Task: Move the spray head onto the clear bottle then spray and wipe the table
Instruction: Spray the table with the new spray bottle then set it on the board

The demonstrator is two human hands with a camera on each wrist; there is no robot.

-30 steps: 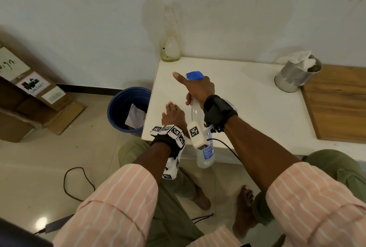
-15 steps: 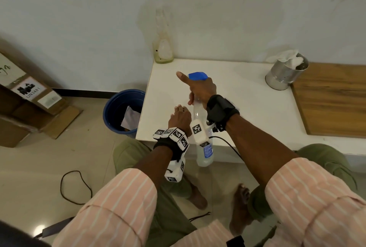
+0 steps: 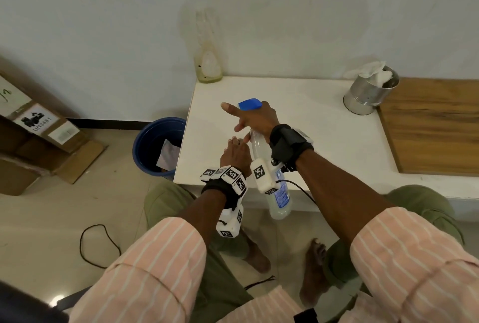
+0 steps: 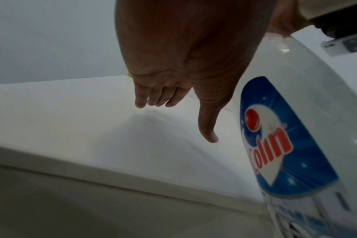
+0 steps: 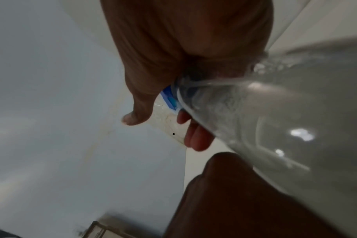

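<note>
Spray head [image 3: 250,104] already seated on clear bottle [image 3: 278,193], held over near counter [image 3: 324,125] edge. Right hand [image 3: 255,120] fingers clamped at neck, thumb out. Left hand [image 3: 234,152] fingers relaxed, apart, holding nothing. Spraying, wiping left; tissue in steel cup [image 3: 368,94] untouched.

R hand [image 5: 185,48] round blue spray head [image 5: 169,98] atop clear bottle [image 5: 285,120].

The right hand [image 3: 255,121] is curled around the neck of the clear plastic bottle with a blue spray head [image 3: 278,193], thumb stretched out. The left hand [image 3: 234,152] hovers beside it, fingers relaxed and straight, over the white table's [image 3: 324,125] near-left corner.
</note>
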